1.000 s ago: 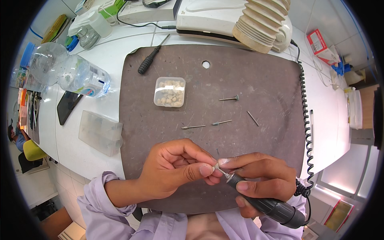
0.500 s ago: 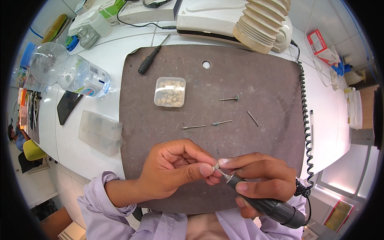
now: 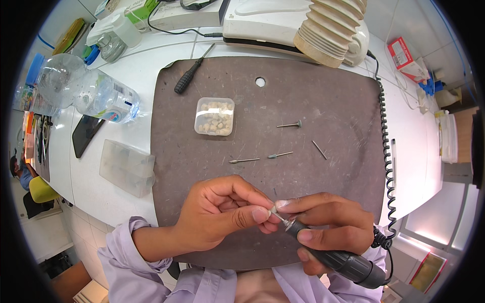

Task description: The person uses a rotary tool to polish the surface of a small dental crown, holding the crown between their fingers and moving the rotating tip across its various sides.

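Observation:
My right hand (image 3: 336,222) is wrapped round a dark rotary handpiece (image 3: 353,267), whose thin metal bur shank (image 3: 279,217) points up and left. Pinched between the thumb and index finger of my left hand (image 3: 217,214) is a tiny whitish tooth-like piece (image 3: 274,209), mostly covered by the fingertips. The bur tip meets it there, and my right index fingertip lies beside it. Beyond my hands, on the brown mat (image 3: 328,101), lie loose burs: a pointed one (image 3: 244,161), a green-tipped one (image 3: 280,154), a wheel-tipped one (image 3: 290,124) and a thin pin (image 3: 319,150).
A clear box (image 3: 214,108) of small cream pieces sits on the mat, near a black screwdriver (image 3: 188,76). To the left are a plastic bottle (image 3: 86,88), a phone (image 3: 87,135) and a translucent container (image 3: 126,166). A ribbed hose (image 3: 331,30) hangs at the back; a coiled cord (image 3: 384,126) runs down the right.

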`<action>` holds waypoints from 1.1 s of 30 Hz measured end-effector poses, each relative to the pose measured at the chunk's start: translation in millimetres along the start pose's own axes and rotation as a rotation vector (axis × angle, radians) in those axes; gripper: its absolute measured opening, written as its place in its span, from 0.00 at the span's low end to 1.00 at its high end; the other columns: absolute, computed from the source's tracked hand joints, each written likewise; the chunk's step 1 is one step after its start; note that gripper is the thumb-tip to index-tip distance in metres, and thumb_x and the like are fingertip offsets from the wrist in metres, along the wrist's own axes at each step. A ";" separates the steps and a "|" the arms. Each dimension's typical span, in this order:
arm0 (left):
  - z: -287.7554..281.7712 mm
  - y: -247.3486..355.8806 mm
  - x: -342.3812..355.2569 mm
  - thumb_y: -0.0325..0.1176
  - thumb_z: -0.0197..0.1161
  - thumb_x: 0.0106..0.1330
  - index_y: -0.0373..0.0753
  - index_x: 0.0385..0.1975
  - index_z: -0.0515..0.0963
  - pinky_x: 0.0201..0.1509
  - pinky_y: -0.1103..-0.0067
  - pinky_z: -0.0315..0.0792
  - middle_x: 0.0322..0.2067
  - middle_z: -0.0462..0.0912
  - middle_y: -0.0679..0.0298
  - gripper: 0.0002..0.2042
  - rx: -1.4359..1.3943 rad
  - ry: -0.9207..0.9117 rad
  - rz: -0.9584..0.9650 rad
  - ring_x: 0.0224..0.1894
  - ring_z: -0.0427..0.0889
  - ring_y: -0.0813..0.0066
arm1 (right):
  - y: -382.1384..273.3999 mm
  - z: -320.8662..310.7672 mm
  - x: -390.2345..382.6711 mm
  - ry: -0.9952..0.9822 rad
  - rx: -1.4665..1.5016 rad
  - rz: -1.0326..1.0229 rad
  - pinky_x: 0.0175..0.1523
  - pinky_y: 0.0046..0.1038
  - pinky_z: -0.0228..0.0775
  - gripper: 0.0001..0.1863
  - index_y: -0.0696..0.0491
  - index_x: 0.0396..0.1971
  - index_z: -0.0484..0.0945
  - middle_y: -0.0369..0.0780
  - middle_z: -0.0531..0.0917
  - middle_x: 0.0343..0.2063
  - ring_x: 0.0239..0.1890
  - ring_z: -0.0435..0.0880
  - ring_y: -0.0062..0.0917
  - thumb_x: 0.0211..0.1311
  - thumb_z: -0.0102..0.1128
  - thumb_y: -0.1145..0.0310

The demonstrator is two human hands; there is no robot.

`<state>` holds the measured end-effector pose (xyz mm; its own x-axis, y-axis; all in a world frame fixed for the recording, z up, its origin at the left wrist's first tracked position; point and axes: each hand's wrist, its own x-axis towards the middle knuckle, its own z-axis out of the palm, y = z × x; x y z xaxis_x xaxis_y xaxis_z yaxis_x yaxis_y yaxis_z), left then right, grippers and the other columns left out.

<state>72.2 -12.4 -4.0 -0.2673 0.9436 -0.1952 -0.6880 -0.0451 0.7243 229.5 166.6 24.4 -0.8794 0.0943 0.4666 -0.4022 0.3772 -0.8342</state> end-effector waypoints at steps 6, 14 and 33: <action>1.6 1.5 -0.1 0.21 0.63 0.71 0.27 0.42 0.76 0.44 0.67 0.86 0.40 0.85 0.43 0.06 0.000 0.002 -0.004 0.40 0.89 0.58 | -1.3 -0.8 1.0 -0.004 0.003 0.000 0.45 0.43 0.89 0.16 0.58 0.39 0.75 0.49 0.81 0.33 0.46 0.88 0.54 0.54 0.73 0.75; 1.4 1.7 -0.4 0.23 0.63 0.71 0.28 0.43 0.76 0.44 0.67 0.86 0.40 0.85 0.44 0.06 0.003 0.007 -0.012 0.40 0.89 0.59 | -2.0 -1.1 1.0 -0.012 -0.006 0.009 0.45 0.44 0.88 0.16 0.58 0.39 0.75 0.49 0.81 0.34 0.46 0.88 0.54 0.53 0.73 0.76; -1.2 1.9 -0.8 0.24 0.62 0.72 0.28 0.44 0.76 0.43 0.67 0.87 0.40 0.85 0.44 0.06 -0.047 -0.001 -0.059 0.40 0.89 0.58 | -0.8 0.8 -0.8 0.013 0.009 0.015 0.45 0.45 0.88 0.16 0.58 0.38 0.76 0.49 0.81 0.33 0.45 0.88 0.54 0.53 0.74 0.76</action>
<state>70.3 -13.6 -3.3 -0.2247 0.9454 -0.2361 -0.7332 -0.0044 0.6800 230.3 165.4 24.5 -0.8817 0.1122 0.4582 -0.3915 0.3677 -0.8435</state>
